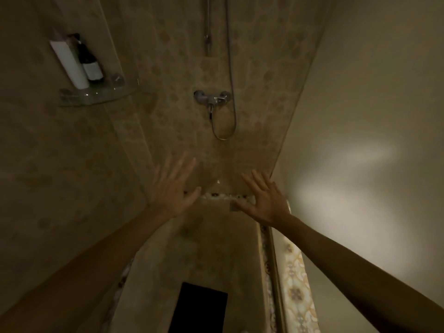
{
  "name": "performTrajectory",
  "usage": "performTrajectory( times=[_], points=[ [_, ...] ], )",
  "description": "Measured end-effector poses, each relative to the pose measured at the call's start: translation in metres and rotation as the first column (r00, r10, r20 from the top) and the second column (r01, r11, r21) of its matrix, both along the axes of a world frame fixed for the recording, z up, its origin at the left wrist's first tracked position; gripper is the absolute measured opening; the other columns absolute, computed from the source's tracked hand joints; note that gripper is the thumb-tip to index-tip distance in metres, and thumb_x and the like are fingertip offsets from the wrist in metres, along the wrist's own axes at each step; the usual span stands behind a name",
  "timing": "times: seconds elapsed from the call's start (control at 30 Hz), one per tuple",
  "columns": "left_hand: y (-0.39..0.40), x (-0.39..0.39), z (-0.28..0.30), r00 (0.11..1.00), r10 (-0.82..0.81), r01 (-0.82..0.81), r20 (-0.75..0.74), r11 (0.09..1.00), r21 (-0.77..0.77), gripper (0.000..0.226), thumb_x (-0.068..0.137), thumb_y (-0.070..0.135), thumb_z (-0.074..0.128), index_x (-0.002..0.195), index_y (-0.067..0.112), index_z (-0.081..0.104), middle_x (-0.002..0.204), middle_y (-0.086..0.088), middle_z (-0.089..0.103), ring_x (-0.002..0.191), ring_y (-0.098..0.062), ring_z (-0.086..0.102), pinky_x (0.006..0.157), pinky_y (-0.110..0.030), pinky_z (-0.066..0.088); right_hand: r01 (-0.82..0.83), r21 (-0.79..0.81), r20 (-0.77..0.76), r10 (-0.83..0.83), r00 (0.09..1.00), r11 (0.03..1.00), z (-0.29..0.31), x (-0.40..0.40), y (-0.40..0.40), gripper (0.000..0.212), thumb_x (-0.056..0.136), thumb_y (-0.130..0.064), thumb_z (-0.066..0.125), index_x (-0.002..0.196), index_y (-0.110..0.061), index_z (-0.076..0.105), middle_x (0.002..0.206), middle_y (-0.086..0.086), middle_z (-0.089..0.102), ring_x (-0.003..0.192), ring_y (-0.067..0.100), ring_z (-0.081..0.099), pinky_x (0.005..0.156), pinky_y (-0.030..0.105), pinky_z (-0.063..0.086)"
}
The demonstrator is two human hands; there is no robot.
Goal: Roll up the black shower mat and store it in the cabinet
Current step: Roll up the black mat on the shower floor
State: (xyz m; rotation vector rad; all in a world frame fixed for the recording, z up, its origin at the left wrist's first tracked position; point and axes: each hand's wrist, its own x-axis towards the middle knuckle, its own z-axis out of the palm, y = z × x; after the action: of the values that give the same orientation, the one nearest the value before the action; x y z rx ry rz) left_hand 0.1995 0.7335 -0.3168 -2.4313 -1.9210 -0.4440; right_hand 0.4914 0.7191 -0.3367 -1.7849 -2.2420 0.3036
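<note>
Dim shower stall: beyond both outstretched hands, the wall (168,116) is faced in mottled beige stone-look tile with a soft sheen. Above the fingertips, a polished chrome mixer tap (212,99) and its ribbed metal hose (231,92) catch glints of light. Up and left of the left hand (171,188), a clear glass corner shelf (96,96) carries a matt white plastic tube (69,64) and a glossy dark bottle (90,63) with a paper-like label. Below the hands, the shower mat (200,308) lies flat, matt black. Right of the right hand (265,201), smooth frosted glass (360,140) glows.
</note>
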Motion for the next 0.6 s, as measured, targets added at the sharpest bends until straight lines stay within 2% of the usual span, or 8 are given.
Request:
performTrajectory(
  times=[0.1, 0.23, 0.33, 0.43, 0.5, 0.6],
  points=[
    [0.025, 0.018, 0.001, 1.0, 0.01, -0.009, 0.028, 0.999, -0.045, 0.08, 0.092, 0.069, 0.034, 0.159, 0.037, 0.003, 0.168, 0.006, -0.008, 0.154, -0.032, -0.007, 0.123, -0.049, 0.009, -0.018, 0.002, -0.029, 0.018, 0.999, 1.0, -0.002, 0.016, 0.036, 0.103, 0.072, -0.098, 0.009, 0.158, -0.042, 0.01, 0.169, 0.001, 0.008, 0.155, 0.025, -0.003, 0.125, 0.054, 0.011],
    [0.058, 0.026, -0.011, 0.998, 0.061, -0.057, 0.026, 0.991, -0.118, 0.09, 0.079, 0.076, 0.012, 0.159, 0.037, 0.001, 0.166, 0.009, -0.012, 0.154, -0.03, -0.009, 0.123, -0.043, 0.006, -0.046, -0.02, -0.014, 0.046, 0.999, 0.999, -0.007, 0.027, 0.093, 0.098, 0.076, -0.094, 0.018, 0.158, -0.042, 0.005, 0.169, 0.001, 0.007, 0.155, 0.026, -0.005, 0.125, 0.054, 0.01],
    [0.097, 0.025, -0.03, 0.992, 0.124, -0.118, 0.032, 0.981, -0.154, 0.089, 0.078, 0.077, 0.009, 0.157, 0.039, -0.003, 0.166, 0.008, -0.013, 0.154, -0.029, -0.005, 0.123, -0.044, 0.004, -0.076, -0.035, 0.002, 0.076, 0.997, 0.997, -0.014, 0.026, 0.142, 0.094, 0.08, -0.092, 0.026, 0.158, -0.043, 0.005, 0.169, 0.001, 0.005, 0.155, 0.026, -0.005, 0.123, 0.052, 0.008],
    [0.141, 0.017, -0.058, 0.985, 0.173, -0.166, 0.019, 0.967, -0.193, 0.085, 0.086, 0.078, 0.023, 0.157, 0.041, -0.005, 0.165, 0.01, -0.017, 0.154, -0.027, -0.002, 0.122, -0.046, 0.005, -0.11, -0.048, 0.008, 0.11, 0.994, 0.993, -0.024, 0.02, 0.201, 0.091, 0.083, -0.089, 0.033, 0.158, -0.043, 0.009, 0.169, -0.001, 0.005, 0.155, 0.024, -0.005, 0.123, 0.051, 0.006],
    [0.176, 0.011, -0.078, 0.974, 0.223, -0.215, 0.022, 0.957, -0.195, 0.081, 0.092, 0.072, 0.035, 0.158, 0.042, -0.002, 0.164, 0.012, -0.017, 0.153, -0.027, 0.0, 0.122, -0.048, 0.006, -0.152, -0.059, 0.055, 0.156, 0.986, 0.987, -0.03, 0.011, 0.247, 0.092, 0.083, -0.091, 0.029, 0.158, -0.042, 0.008, 0.169, -0.003, 0.002, 0.154, 0.021, -0.011, 0.123, 0.05, 0.002],
    [0.224, 0.005, -0.105, 0.955, 0.287, -0.263, 0.081, 0.939, -0.223, 0.079, 0.092, 0.07, 0.034, 0.158, 0.041, 0.003, 0.166, 0.011, -0.008, 0.153, -0.028, 0.002, 0.122, -0.049, 0.008, -0.208, -0.063, 0.098, 0.214, 0.972, 0.976, -0.041, -0.008, 0.312, 0.093, 0.081, -0.092, 0.028, 0.158, -0.041, 0.01, 0.169, -0.007, 0.001, 0.153, 0.017, -0.016, 0.125, 0.05, 0.002]
  ],
)
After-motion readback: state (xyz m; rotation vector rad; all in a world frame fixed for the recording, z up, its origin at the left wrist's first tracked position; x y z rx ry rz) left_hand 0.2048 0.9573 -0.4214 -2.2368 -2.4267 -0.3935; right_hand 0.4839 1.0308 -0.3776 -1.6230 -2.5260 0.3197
